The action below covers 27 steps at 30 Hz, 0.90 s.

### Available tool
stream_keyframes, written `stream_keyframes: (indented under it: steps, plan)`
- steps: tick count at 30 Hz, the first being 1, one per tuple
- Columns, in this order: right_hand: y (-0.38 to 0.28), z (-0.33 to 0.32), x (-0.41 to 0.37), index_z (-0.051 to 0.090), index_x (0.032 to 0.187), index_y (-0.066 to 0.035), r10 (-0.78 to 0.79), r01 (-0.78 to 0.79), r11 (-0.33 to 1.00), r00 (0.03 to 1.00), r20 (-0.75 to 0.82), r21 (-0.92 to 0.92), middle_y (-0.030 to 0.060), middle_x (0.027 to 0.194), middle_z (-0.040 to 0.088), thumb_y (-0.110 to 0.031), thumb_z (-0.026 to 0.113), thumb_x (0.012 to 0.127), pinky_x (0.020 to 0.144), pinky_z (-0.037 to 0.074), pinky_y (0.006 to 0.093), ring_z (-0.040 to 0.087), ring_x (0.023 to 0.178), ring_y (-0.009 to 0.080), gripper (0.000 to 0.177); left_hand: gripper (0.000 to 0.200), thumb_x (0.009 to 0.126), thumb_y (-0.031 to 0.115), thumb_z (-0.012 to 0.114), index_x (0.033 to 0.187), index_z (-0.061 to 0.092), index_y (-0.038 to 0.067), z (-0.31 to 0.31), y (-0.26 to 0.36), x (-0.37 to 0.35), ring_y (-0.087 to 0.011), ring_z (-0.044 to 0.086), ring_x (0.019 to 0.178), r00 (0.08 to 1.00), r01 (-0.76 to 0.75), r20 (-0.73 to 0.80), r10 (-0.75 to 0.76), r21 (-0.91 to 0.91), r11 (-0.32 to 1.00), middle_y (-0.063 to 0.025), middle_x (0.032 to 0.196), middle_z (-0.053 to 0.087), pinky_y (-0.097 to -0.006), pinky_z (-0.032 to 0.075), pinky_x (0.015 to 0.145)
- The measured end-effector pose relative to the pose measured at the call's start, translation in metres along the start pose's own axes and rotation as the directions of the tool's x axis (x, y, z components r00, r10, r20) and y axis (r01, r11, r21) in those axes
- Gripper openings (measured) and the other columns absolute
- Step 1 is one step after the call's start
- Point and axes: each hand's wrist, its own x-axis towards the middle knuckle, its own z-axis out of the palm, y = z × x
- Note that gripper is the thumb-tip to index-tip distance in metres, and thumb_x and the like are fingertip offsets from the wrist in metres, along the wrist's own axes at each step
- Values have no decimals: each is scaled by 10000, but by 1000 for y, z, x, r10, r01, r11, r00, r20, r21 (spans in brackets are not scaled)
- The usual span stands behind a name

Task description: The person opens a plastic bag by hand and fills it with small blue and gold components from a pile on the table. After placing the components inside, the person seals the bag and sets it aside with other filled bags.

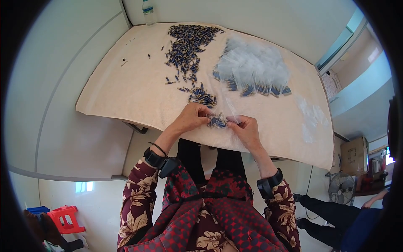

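Close to the table's front edge, a clear plastic bag [217,121] holds several small dark blue pieces with gold-coloured ends. My left hand [192,118] pinches the bag's left side between thumb and fingers. On its right side, my right hand [246,130] grips the plastic with thumb and fingertips. Just beyond my left hand lies a small heap of loose blue-and-gold pieces [203,99]. A much larger pile of the same pieces [187,44] spreads toward the back of the table.
Filled clear bags [256,63] overlap at the back right of the cloth-covered table [138,90]. Flat clear bags [311,119] lie at the right. A bottle [148,12] stands at the back. A red stool [67,219], a fan [341,187] and another person [336,218] are around the table.
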Motion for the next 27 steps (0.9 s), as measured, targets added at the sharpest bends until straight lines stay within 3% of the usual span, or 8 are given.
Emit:
stream_keyframes:
  steps: [3,6,11,14,23,27]
  plan:
    - [-8,-11,11,708,986,26,42,-41,999,994,100,-15,-4,771,665,-27,709,812,582,436,194,554,656,33,181,178,773,-50,655,943,699,-23,-6,6,6,-48,561,688,997,8,72,-11,44,999,-6,765,657,-203,450,621]
    - [-8,-11,14,709,953,28,58,-57,998,988,140,-10,-9,744,660,-33,722,795,574,433,199,552,642,33,170,111,741,23,693,847,704,-9,-7,11,13,-93,569,636,994,-63,99,35,296,953,-30,686,640,-261,450,583]
    - [-7,-7,12,706,934,24,23,-26,999,995,98,26,1,742,661,-32,724,791,573,438,196,557,638,36,155,133,763,19,704,884,682,-31,0,11,12,-69,529,638,995,-86,67,70,288,954,-10,710,633,-237,427,585]
    - [-7,-6,6,706,944,21,34,-35,999,997,68,25,8,744,664,-27,720,792,578,444,195,566,640,40,160,152,765,10,704,911,678,-22,2,12,9,-66,526,646,999,-27,48,20,146,989,0,716,624,-236,430,589]
    - [-12,-4,4,702,987,12,52,-52,999,998,39,-5,22,759,674,-7,708,799,596,463,198,588,651,52,189,162,779,-20,676,940,667,-10,13,7,5,-52,518,636,999,-29,19,26,186,982,7,740,616,-213,425,583]
    - [-6,-1,6,700,1008,17,7,-7,1000,1000,22,21,23,759,673,-26,706,803,596,465,205,587,652,56,210,145,771,-23,666,915,669,-13,12,5,8,-52,518,632,999,-30,17,29,85,996,11,727,609,-211,419,578]
